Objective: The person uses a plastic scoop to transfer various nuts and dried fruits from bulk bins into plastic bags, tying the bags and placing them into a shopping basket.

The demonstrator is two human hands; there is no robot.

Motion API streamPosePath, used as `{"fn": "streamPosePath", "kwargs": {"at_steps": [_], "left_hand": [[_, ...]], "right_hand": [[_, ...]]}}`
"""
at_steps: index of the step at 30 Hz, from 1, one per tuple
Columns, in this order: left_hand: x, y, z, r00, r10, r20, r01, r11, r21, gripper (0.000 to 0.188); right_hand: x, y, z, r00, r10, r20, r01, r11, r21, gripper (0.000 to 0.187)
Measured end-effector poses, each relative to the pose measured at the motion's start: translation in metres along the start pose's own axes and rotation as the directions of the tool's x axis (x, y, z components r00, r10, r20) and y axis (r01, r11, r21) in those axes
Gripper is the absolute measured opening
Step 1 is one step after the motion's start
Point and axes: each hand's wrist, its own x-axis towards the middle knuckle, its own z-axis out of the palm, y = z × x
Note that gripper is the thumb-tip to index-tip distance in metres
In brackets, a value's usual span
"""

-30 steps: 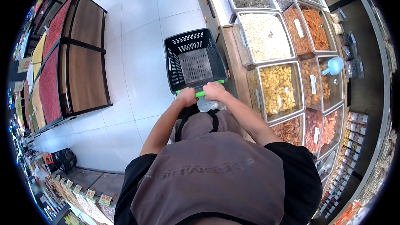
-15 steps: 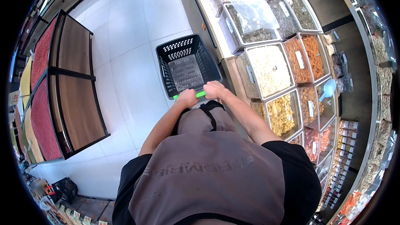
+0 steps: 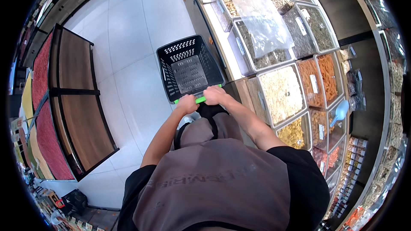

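Both of my hands grip the bright green handle (image 3: 200, 99) of a black shopping basket (image 3: 188, 70) in front of me. My left hand (image 3: 187, 103) is wrapped round the handle's left part, my right hand (image 3: 214, 95) round its right part. Holes pierce the basket's walls, and nothing lies on its slotted bottom. What carries the basket underneath is hidden. Close by on the right stand clear bins of dried food, the nearest filled with pale flakes (image 3: 281, 95).
A transparent plastic bag (image 3: 264, 23) lies over bins farther up the right counter. A light blue scoop (image 3: 339, 112) rests on lower bins. Left of the tiled aisle (image 3: 128, 60) stands a wood-panelled display (image 3: 81, 124) heaped with reddish grains. Another black basket (image 3: 74, 201) sits behind at lower left.
The bins and the display have slid down the picture as I move forward along the aisle with the basket. Both hands keep their hold on the handle.
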Motion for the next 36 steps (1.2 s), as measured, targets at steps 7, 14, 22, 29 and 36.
{"fn": "streamPosePath", "kwargs": {"at_steps": [7,14,22,29,36], "left_hand": [[0.042,-0.014,-0.032,0.999,-0.032,-0.044,0.033,0.999,0.031,0.028],[0.085,-0.03,-0.064,0.994,-0.099,-0.042,0.099,0.995,0.009,0.031],[0.13,-0.035,-0.106,0.991,-0.118,-0.062,0.111,0.989,-0.101,0.032],[0.177,-0.046,-0.15,0.966,-0.13,-0.222,0.071,0.964,-0.257,0.032],[0.24,-0.048,-0.184,0.941,-0.226,-0.251,0.104,0.902,-0.419,0.039]], "right_hand": [[0.047,0.024,-0.028,0.999,-0.04,-0.001,0.04,0.999,-0.009,0.022],[0.09,0.045,-0.07,0.998,-0.069,-0.012,0.069,0.998,-0.009,0.023],[0.141,0.073,-0.12,0.992,-0.125,0.011,0.125,0.986,-0.107,0.023],[0.19,0.09,-0.142,0.969,-0.041,-0.243,-0.003,0.984,-0.177,0.028],[0.195,0.054,-0.139,0.601,0.592,-0.537,-0.245,0.775,0.582,0.074]]}}
